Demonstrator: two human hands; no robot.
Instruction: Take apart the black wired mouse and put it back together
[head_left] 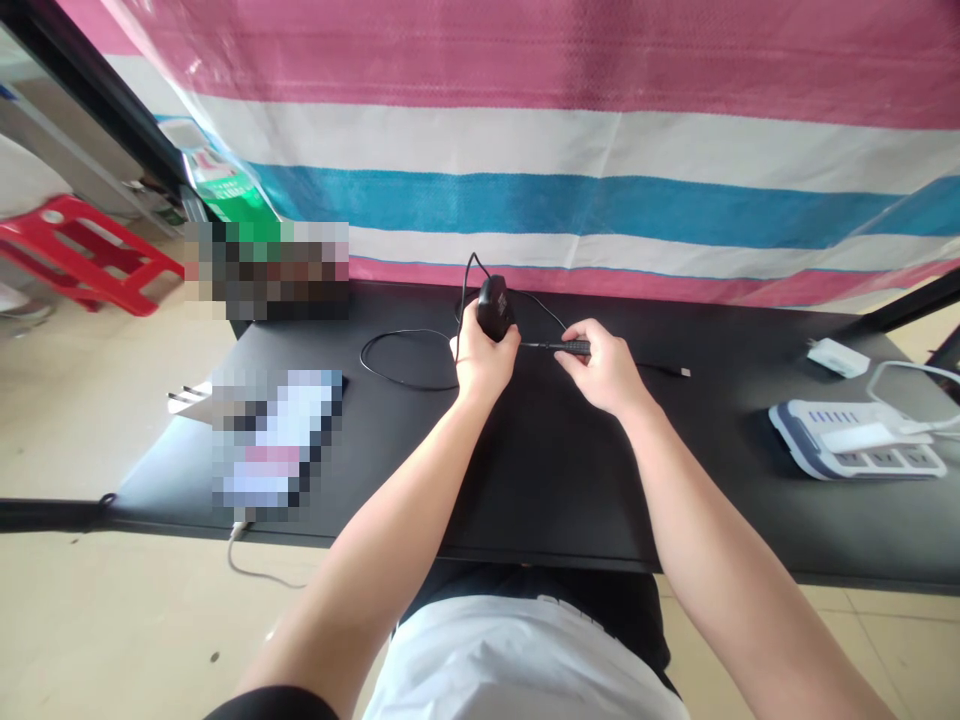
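Head view: one white shirt (517, 660) was nearest, at the near edge of one black table (555, 480).
Phone: one, obscured by pixelation, lay on the table's left side with one grey lead (259, 572) at its near end.
Power strip: one white-and-grey power strip (806, 445) lay on the right side, with one white adapter (855, 435) on it and white cable (892, 372) looping beside it.
Right hand: one right hand (600, 365) gripped one screwdriver (577, 347) by its dark handle, the shaft pointing left.
Left hand: one left hand (486, 360) was closed round one black mouse-shaped device (495, 308), tilted up above the table's middle; whether the screwdriver's tip touched it, I could not tell.
Cord: black cord (405, 384) looped left of and behind the device; one USB plug (685, 372) lay right of the right hand.
Charger: one white charger block (838, 357) lay beyond the power strip.
Bottle: one green-labelled bottle (240, 205) stood at the far left.
Backdrop: one striped sheet (525, 130) hung behind the table.
Stool: one red stool (90, 255) stood on the floor to the left.
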